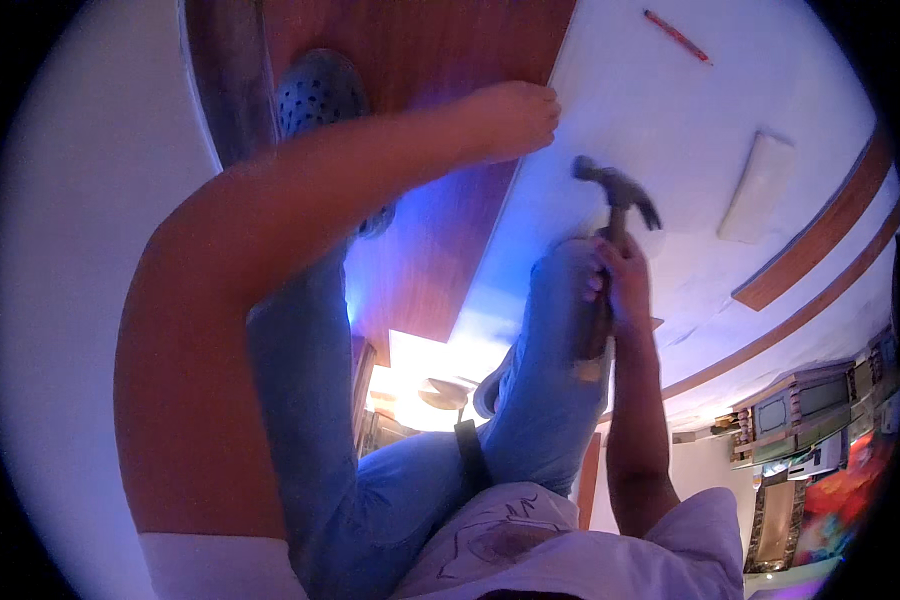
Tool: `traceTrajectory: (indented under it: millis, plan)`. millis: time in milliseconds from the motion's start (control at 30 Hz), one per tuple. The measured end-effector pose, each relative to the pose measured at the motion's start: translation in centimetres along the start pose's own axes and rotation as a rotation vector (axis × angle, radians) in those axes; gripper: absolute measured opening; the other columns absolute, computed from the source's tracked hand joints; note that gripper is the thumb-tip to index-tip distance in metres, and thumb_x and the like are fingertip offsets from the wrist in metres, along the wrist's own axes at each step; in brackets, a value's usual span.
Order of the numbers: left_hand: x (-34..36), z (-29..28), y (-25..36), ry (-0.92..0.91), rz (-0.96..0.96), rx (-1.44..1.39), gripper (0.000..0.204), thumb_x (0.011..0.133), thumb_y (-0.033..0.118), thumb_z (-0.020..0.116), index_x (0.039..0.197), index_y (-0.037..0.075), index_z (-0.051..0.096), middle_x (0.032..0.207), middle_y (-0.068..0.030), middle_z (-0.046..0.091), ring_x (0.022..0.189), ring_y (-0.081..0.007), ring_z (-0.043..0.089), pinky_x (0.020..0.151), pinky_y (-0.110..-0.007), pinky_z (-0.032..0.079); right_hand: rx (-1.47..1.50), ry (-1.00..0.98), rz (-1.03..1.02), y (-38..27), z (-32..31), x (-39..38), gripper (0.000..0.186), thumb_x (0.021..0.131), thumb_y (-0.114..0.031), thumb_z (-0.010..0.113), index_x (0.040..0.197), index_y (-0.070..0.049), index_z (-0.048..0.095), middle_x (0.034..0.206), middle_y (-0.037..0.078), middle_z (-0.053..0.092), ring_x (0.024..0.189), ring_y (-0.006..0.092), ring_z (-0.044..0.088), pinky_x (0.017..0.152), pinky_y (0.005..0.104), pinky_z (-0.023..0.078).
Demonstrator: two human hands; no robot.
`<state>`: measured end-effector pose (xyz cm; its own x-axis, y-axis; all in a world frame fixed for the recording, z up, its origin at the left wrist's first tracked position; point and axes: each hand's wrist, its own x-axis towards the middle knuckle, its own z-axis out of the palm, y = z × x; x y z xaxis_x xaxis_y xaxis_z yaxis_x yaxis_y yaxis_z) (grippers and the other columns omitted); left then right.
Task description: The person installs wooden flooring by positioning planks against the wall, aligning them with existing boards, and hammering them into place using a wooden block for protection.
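My right hand (625, 285) is wrapped around the handle of a claw hammer (620, 188), its dark metal head raised above my jeans-clad knee. My left arm reaches across a reddish-brown wooden board (460, 235). Close to the board's long right edge, my left hand (515, 120) is closed with its fingers curled; whatever they may pinch is too small or hidden to make out. A gap separates the hammer head from the left hand.
A thin red pen-like stick (678, 37) and a pale flat block (757, 188) lie on the white surface to the right. Brown wooden strips (820, 232) curve beyond them. My foot in a perforated clog (320, 92) rests on the board. A bright lamp (445, 393) glows below.
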<state>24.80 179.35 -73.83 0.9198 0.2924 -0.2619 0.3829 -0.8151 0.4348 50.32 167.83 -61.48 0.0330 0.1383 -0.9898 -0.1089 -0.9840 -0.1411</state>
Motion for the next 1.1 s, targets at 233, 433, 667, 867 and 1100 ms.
traceTrajectory:
  millis: [233,433,667,867,1100]
  plan:
    - [1.4,-3.7,-0.7,-0.084,-0.328,-0.711,0.032,0.081,0.010,0.072,0.112,0.004,0.065,0.114,-0.0135,0.067,0.120,-0.0324,0.059,0.099,-0.045,0.050,-0.444,0.178,-0.408,-4.4,-8.0,4.3,0.015,0.098,-0.015,0.065,0.103,-0.005,0.056,0.068,0.001,0.054,0.051,0.0096,0.053,0.046,0.0268,0.047]
    - [-3.4,-1.1,-4.2,0.579,-0.421,-0.235,0.056,0.080,0.010,0.077,0.133,0.003,0.060,0.147,-0.0165,0.052,0.136,-0.0358,0.049,0.113,-0.045,0.042,-0.927,0.356,-0.536,-3.1,-12.6,8.3,0.021,0.098,-0.024,0.065,0.095,-0.005,0.055,0.068,0.008,0.060,0.053,0.0239,0.060,0.053,0.0384,0.050]
    - [-13.3,0.4,-10.0,0.727,-1.349,-0.161,0.053,0.102,0.021,0.057,0.148,-0.002,0.046,0.159,-0.0245,0.037,0.149,-0.0384,0.033,0.124,-0.045,0.026,-1.367,0.569,-0.821,-8.0,-8.5,6.5,0.027,0.097,-0.024,0.066,0.108,0.000,0.060,0.107,0.022,0.066,0.101,0.0391,0.064,0.088,0.0479,0.051]
    - [-17.1,-0.2,-14.3,0.584,-1.270,0.080,0.056,0.105,0.021,0.051,0.156,0.003,0.037,0.165,-0.0190,0.030,0.152,-0.0365,0.029,0.125,-0.045,0.023,-1.185,0.354,-1.605,-16.3,9.3,11.6,0.044,0.093,-0.009,0.065,0.135,0.000,0.054,0.140,0.025,0.053,0.134,0.0425,0.048,0.114,0.0523,0.037]
    - [-16.9,-0.9,-14.6,0.602,-1.280,0.012,0.059,0.103,0.021,0.054,0.158,0.007,0.037,0.167,-0.0144,0.028,0.153,-0.0336,0.027,0.126,-0.045,0.021,-1.343,0.594,-1.632,-19.6,20.5,17.1,0.062,0.096,-0.029,0.060,0.151,-0.006,0.044,0.159,0.022,0.035,0.149,0.0389,0.029,0.124,0.0545,0.021]
